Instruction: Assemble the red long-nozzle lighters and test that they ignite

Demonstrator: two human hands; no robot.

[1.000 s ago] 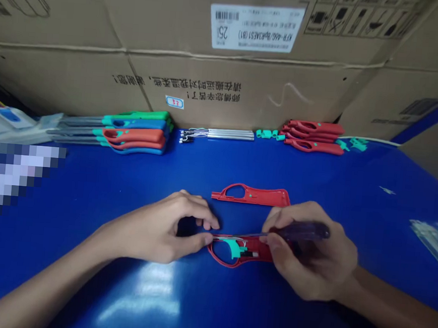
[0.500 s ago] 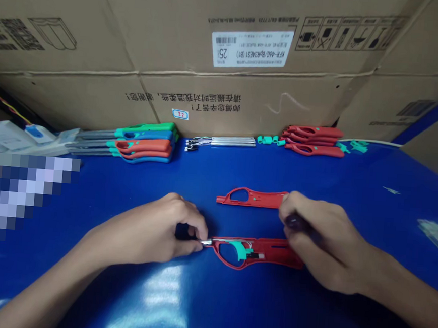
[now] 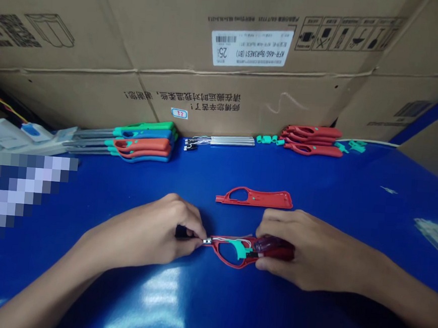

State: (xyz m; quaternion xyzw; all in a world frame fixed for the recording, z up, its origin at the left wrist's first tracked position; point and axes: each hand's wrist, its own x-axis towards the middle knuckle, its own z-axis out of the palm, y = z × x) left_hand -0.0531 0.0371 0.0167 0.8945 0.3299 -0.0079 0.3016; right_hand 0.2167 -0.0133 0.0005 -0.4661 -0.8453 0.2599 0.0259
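Left fingers: The thumb and forefinger (image 3: 198, 231) of the left hand (image 3: 149, 229) are closed narrowly on a thin silver metal nozzle tip (image 3: 207, 241), and the tip is held between them.

Right fingers: The fingers (image 3: 264, 229) of the right hand (image 3: 310, 252) are curved over a translucent purple plastic part (image 3: 269, 244), which is held down against the shell beneath it. Its lower end is partly hidden by the hand.

Held work: A long red plastic lighter shell half (image 3: 223, 261) is laid flat on the bench between both hands, directly in front of them. Its long axis runs left to right, with the nozzle end at the left fingers and the far end covered by the right hand. A mint-green plastic insert (image 3: 240, 247) and fine white wires (image 3: 243, 242) are seated inside it, just beside the right fingertips.

Nearby: A second red plastic shell half (image 3: 254, 198) is lying flat just beyond the held shell, clear of both hands.

Further out: Silver metal tubes (image 3: 232, 141), small green plastic sleeves (image 3: 266, 139), stacked red shell halves (image 3: 312, 138) and finished multicoloured long-nosed lighters (image 3: 140, 145) are lined up along the far edge of a glossy blue bench top (image 3: 354, 184), against brown cardboard cartons (image 3: 178, 100).
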